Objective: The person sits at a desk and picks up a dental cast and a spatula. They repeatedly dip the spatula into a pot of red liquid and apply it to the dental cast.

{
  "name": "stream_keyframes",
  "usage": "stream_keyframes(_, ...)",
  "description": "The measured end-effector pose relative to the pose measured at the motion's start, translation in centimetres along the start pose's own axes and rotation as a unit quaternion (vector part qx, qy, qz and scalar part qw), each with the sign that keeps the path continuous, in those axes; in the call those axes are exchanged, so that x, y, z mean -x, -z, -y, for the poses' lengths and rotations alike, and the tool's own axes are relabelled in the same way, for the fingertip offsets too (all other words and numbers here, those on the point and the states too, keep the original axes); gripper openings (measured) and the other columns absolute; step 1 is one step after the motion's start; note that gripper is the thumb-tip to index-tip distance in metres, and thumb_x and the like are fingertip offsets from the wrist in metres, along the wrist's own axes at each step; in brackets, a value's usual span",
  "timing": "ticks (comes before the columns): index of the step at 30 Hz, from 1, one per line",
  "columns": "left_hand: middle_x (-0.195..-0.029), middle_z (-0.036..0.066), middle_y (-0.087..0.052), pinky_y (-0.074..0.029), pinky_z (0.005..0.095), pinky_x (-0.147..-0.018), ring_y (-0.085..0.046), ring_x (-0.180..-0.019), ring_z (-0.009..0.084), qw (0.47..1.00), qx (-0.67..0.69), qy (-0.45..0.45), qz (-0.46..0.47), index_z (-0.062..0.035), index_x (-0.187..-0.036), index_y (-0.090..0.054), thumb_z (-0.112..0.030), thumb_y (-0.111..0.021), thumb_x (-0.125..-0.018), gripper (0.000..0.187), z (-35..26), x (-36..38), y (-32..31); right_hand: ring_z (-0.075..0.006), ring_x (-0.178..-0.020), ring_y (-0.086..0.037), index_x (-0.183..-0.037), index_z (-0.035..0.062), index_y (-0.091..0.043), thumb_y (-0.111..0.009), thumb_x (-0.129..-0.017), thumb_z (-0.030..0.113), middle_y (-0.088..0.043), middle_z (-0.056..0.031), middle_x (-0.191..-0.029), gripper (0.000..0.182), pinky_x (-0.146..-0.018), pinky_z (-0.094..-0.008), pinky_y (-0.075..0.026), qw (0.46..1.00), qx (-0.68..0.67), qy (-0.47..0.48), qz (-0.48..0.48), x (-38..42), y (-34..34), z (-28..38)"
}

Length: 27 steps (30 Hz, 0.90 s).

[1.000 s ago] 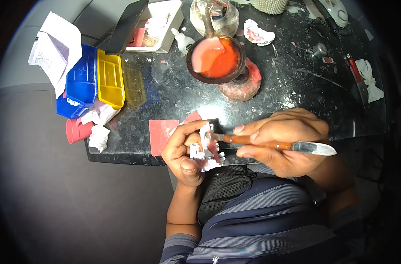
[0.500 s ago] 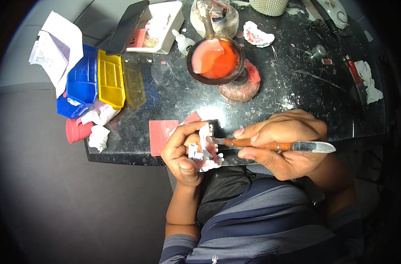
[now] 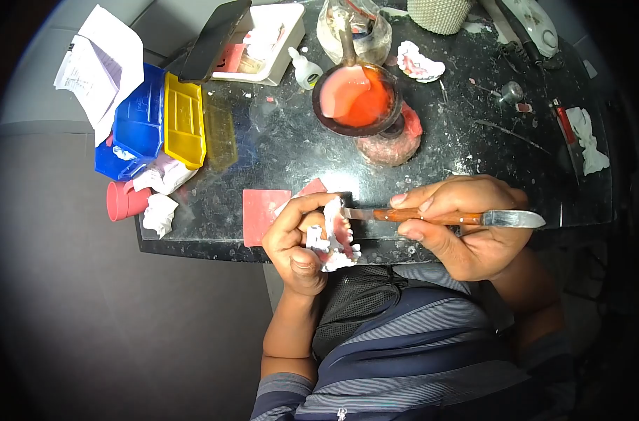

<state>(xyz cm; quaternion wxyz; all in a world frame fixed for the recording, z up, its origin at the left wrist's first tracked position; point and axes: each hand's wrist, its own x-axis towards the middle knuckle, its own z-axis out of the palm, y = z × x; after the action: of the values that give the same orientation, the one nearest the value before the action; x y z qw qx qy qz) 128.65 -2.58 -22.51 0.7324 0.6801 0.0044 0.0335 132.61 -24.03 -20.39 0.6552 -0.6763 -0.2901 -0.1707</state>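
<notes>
My left hand [image 3: 291, 245] is closed round a white and pink dental cast [image 3: 337, 242] with a row of teeth along its right side. In my right hand [image 3: 474, 221] is a wax knife [image 3: 432, 217] with a wooden handle, gripped between thumb and fingers. Its thin metal end reaches the upper right part of the cast, seemingly touching it; the wide blade points right, past my hand. Beside my left hand, flat pink wax sheets [image 3: 265, 217] lie on the dark worktop [image 3: 277, 154].
A pan of molten-looking red wax [image 3: 354, 98] stands behind my hands. To the left are blue [image 3: 138, 112] and yellow trays [image 3: 184, 119], a pink cup [image 3: 126, 201] and crumpled paper [image 3: 159, 215]. Another cast [image 3: 419, 63] lies at the back; a red lighter [image 3: 564, 123] is at right.
The wax knife has moved away from the cast's middle to its upper edge and lies more level. My right hand has shifted slightly right; the whole view has moved a little.
</notes>
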Motion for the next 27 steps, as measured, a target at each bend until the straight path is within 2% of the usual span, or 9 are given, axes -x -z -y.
stream_keyframes(5,-0.073,0.008,-0.067,-0.048,0.0212,-0.055,-0.062,-0.059,0.0102,1.000,0.007,-0.018,-0.006,0.0162,-0.112,-0.059,-0.085,-0.056,-0.077,0.107,0.6,-0.1,0.1,-0.0168,-0.068,-0.073,-0.099,-0.0006,-0.066,-0.082,-0.081,0.002,-0.075,-0.0161,-0.088,0.024,-0.056,-0.0263,-0.057,1.000,-0.013,-0.008,0.007,-0.2,0.5,0.1)
stream_keyframes(7,-0.073,0.008,-0.067,-0.047,0.0210,-0.055,-0.061,-0.059,0.0102,1.000,0.012,-0.019,-0.003,0.0161,-0.112,-0.059,-0.085,-0.056,-0.077,0.107,0.7,-0.1,0.3,-0.0142,-0.066,-0.070,-0.105,-0.0016,-0.063,-0.077,-0.085,-0.001,-0.074,-0.0179,-0.095,0.025,-0.053,-0.0236,-0.054,0.993,-0.081,0.026,-0.083,-0.5,0.5,-0.2)
stream_keyframes(8,-0.073,0.007,-0.067,-0.047,0.0208,-0.055,-0.061,-0.059,0.0100,1.000,0.015,-0.019,0.001,0.0159,-0.112,-0.059,-0.085,-0.056,-0.077,0.107,0.7,-0.1,0.3,-0.0142,-0.066,-0.070,-0.105,-0.0016,-0.063,-0.077,-0.085,-0.001,-0.074,-0.0179,-0.095,0.025,-0.053,-0.0236,-0.054,0.993,-0.081,0.027,-0.081,-1.0,1.2,-0.1)
stream_keyframes(10,-0.072,0.007,-0.067,-0.047,0.0205,-0.055,-0.061,-0.058,0.0097,1.000,0.018,-0.020,0.003,0.0158,-0.112,-0.059,-0.085,-0.056,-0.077,0.106,0.7,-0.1,0.5,-0.0157,-0.067,-0.067,-0.110,-0.0020,-0.055,-0.063,-0.094,-0.004,-0.070,-0.0288,-0.103,0.018,-0.060,-0.0246,-0.056,0.996,-0.044,0.027,-0.078,-2.1,3.3,0.1)
stream_keyframes(13,-0.071,0.007,-0.066,-0.045,0.0201,-0.054,-0.060,-0.058,0.0091,0.999,0.023,-0.020,0.012,0.0158,-0.112,-0.060,-0.084,-0.057,-0.077,0.106,0.7,0.0,0.5,-0.0108,-0.060,-0.059,-0.112,-0.0016,-0.055,-0.062,-0.095,-0.003,-0.069,-0.0295,-0.107,0.018,-0.051,-0.0210,-0.047,0.993,0.057,0.041,-0.093,-2.9,3.2,-0.5)
stream_keyframes(17,-0.070,0.006,-0.066,-0.043,0.0192,-0.053,-0.059,-0.057,0.0082,0.999,0.043,-0.019,0.011,0.0162,-0.111,-0.060,-0.084,-0.057,-0.078,0.105,0.9,-0.1,0.6,-0.0091,-0.059,-0.058,-0.112,-0.0008,-0.054,-0.063,-0.096,0.001,-0.069,-0.0289,-0.107,0.018,-0.050,-0.0191,-0.045,0.994,0.049,0.039,-0.094,-3.0,2.9,-0.7)
stream_keyframes(20,-0.069,0.006,-0.065,-0.043,0.0194,-0.054,-0.058,-0.057,0.0082,0.999,0.041,-0.024,0.007,0.0162,-0.111,-0.060,-0.084,-0.056,-0.079,0.105,1.1,0.0,0.6,-0.0087,-0.066,-0.064,-0.110,-0.0007,-0.058,-0.072,-0.090,0.001,-0.073,-0.0212,-0.100,0.025,-0.055,-0.0180,-0.049,0.987,-0.077,-0.027,-0.138,-2.7,2.9,0.0)
stream_keyframes(23,-0.069,0.006,-0.065,-0.044,0.0206,-0.056,-0.059,-0.059,0.0085,0.999,0.039,-0.025,0.008,0.0163,-0.111,-0.061,-0.084,-0.054,-0.080,0.105,1.2,0.0,0.7,-0.0144,-0.071,-0.068,-0.108,-0.0019,-0.058,-0.074,-0.088,-0.001,-0.072,-0.0161,-0.089,0.026,-0.066,-0.0250,-0.057,0.983,-0.169,-0.062,-0.035,-2.0,2.0,0.0)
stream_keyframes(27,-0.068,0.005,-0.064,-0.046,0.0225,-0.059,-0.060,-0.062,0.0096,0.999,0.043,-0.022,0.012,0.0160,-0.110,-0.061,-0.084,-0.052,-0.082,0.105,1.1,0.0,0.7,-0.0204,-0.077,-0.072,-0.105,-0.0038,-0.060,-0.076,-0.084,-0.004,-0.070,-0.0148,-0.089,0.026,-0.074,-0.0310,-0.060,0.992,-0.085,-0.089,0.008,-1.3,0.8,0.5)
